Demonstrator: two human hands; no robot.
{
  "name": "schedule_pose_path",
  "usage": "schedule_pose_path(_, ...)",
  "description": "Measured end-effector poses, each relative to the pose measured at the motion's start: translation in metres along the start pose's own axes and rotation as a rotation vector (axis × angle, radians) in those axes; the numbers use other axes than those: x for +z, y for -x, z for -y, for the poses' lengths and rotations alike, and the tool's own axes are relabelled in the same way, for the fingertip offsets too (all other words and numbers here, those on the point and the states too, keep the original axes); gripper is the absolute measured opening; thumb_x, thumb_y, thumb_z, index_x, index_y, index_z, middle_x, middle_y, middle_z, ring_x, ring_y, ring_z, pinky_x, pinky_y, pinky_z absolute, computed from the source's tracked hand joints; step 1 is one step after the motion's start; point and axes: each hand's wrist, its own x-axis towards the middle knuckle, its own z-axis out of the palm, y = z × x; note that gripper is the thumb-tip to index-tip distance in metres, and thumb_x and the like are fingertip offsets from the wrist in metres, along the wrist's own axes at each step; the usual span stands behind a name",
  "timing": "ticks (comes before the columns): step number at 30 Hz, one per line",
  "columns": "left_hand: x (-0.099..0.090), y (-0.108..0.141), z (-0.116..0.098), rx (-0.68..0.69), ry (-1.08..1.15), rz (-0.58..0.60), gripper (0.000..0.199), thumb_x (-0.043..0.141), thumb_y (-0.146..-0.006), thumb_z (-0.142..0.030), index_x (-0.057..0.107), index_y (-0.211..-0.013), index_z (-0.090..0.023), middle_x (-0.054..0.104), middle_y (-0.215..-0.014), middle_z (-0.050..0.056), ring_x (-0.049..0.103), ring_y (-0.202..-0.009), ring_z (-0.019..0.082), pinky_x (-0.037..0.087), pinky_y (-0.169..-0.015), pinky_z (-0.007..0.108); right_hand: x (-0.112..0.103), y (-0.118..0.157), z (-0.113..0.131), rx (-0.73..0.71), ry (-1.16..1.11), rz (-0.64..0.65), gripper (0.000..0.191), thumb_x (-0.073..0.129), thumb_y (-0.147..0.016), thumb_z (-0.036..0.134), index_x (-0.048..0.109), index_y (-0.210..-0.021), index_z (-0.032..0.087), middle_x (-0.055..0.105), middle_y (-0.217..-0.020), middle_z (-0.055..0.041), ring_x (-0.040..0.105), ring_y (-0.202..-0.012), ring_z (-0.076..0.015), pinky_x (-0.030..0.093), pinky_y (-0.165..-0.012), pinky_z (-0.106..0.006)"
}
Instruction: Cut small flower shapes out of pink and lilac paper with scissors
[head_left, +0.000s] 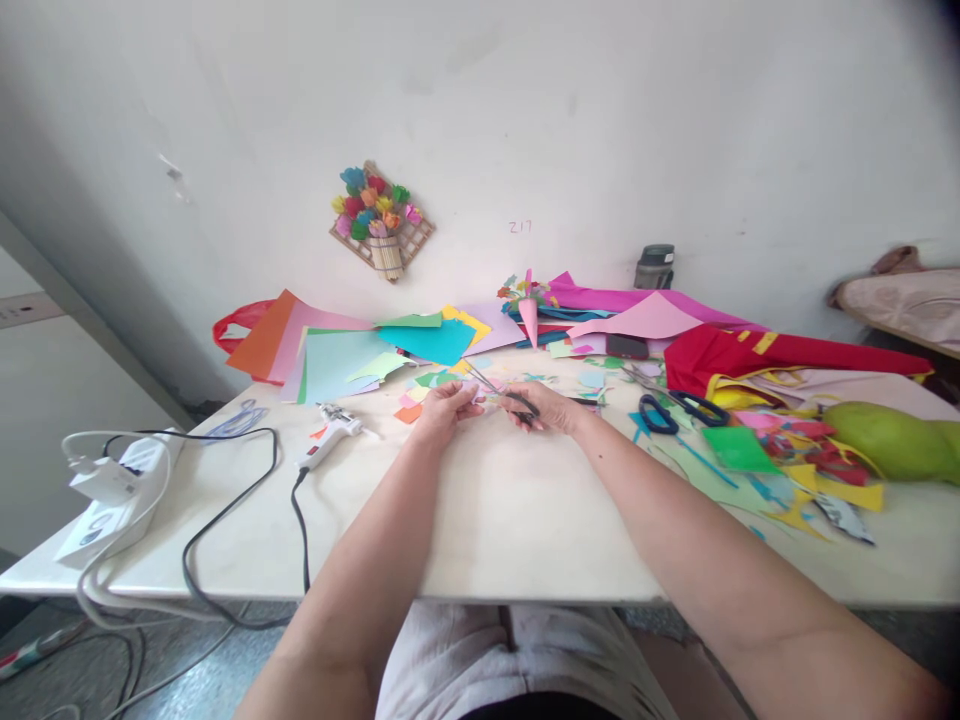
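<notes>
My right hand [541,405] is closed round the dark handles of a pair of scissors [487,382], whose blades point up and to the left, slightly apart. Pinched in the fingers of my left hand [448,408] is a small piece of pale pink paper [475,393], close to the blades. Both hands are over the middle of the table. Behind them lie many small coloured paper scraps [429,380], partly hidden by the fingers.
A glue gun [330,438] with a black cord lies left, near a power strip [120,500]. Coloured sheets [431,342] and a pink paper cone with flowers [529,318] are at the back. Larger scissors [660,412], a red cloth [720,355] and scraps lie right.
</notes>
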Motion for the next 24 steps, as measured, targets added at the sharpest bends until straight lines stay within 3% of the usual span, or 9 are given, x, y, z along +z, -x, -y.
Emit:
schedule_pose_path(13,0.0002,-0.0035,0.0037,0.039,-0.021,0.081,0.043,0.088,-0.057,-0.043,0.064,-0.075,-0.014,0.068,-0.068,0.0,0.065,-0.058,0.011,0.057,-0.069,0.026,-0.0043,-0.0024,-0.0084,-0.011,-0.075,-0.031,0.03,0.073,-0.077,0.04,0.056,-0.077,0.015,0.058,-0.053,0.0041,0.049,-0.037,-0.0051,0.024,-0.028,-0.014)
schedule_pose_path(24,0.0018,0.0011,0.0,-0.007,0.011,0.097,0.039,0.09,-0.057,-0.04,0.065,-0.072,-0.014,0.069,-0.065,0.0,0.069,-0.062,0.014,0.057,-0.08,0.031,-0.0044,-0.0005,-0.0049,-0.015,-0.058,-0.036,0.021,0.064,-0.083,0.031,0.056,-0.073,0.015,0.06,-0.055,0.0024,0.051,-0.038,-0.0062,0.025,-0.029,-0.016)
